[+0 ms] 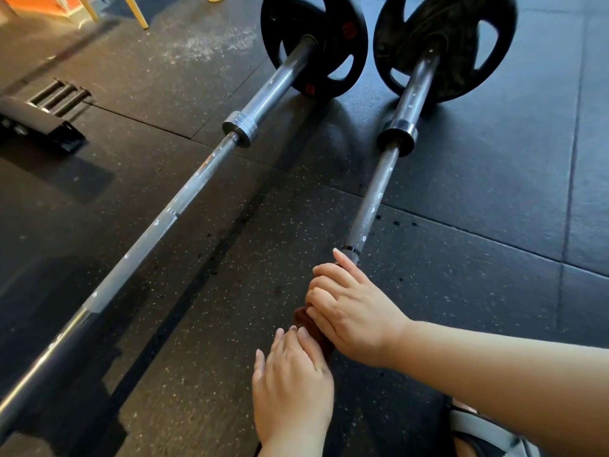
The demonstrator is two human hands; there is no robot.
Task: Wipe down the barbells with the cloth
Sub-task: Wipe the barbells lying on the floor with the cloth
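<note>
Cloth [309,322] round barbell [414,89], right hand [354,313] gripping it, left hand [293,369] flat, bare shaft [369,206] ahead

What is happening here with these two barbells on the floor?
A person is wiping the right barbell. Their right hand grips a dark red cloth wrapped over its shaft, and the left hand rests its fingers on the cloth's near end. Farther up that bar, white specks show. The left barbell lies beside it, with no hand on it.

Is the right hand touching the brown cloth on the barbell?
Touching. The head view shows the right hand curled over the cloth on the right barbell.
</note>
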